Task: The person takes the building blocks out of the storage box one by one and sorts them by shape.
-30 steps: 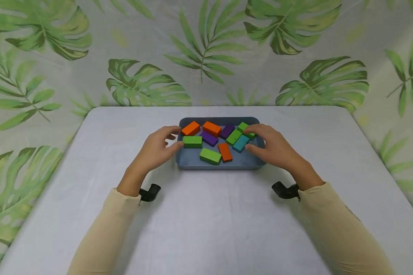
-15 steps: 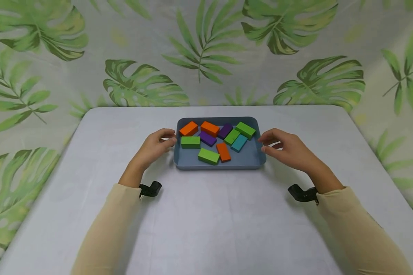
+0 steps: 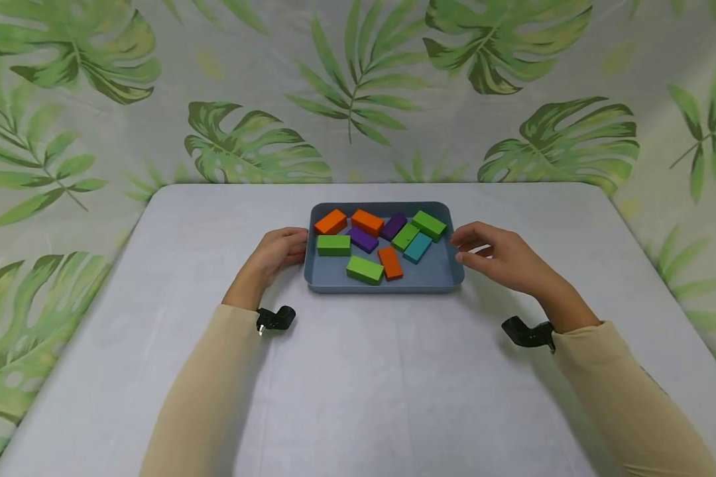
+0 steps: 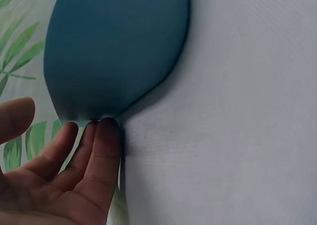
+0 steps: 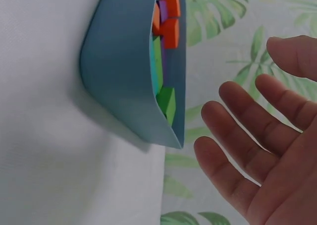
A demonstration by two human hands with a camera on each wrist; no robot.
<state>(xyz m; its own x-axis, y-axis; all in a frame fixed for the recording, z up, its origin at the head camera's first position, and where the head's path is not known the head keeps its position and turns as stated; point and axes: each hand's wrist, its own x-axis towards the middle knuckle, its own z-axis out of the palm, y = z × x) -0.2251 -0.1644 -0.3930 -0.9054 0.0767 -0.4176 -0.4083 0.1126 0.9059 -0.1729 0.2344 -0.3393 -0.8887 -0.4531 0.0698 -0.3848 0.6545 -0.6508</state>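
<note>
A blue-grey tray (image 3: pixel 417 278) lies near the far side of the table, with several orange, green and purple blocks and a teal block (image 3: pixel 417 248) in it. My left hand (image 3: pixel 272 254) is at the tray's left end; in the left wrist view its extended fingertips touch the tray's outer wall (image 4: pixel 119 51). Beside the right end is my right hand (image 3: pixel 501 258), fingers spread and holding nothing. The right wrist view has these fingers (image 5: pixel 237 136) apart from the tray wall. Neither thumb grips the rim.
The table (image 3: pixel 358 377) has a white cover. Behind it hangs a leaf-patterned cloth (image 3: pixel 358 79). A black wrist camera (image 3: pixel 277 319) sits at the left sleeve, and another wrist camera (image 3: pixel 526 332) at the right one.
My right hand has moved from over the green and teal blocks to outside the tray's right end. The left hand has drawn back from the rim to the outer left wall.
</note>
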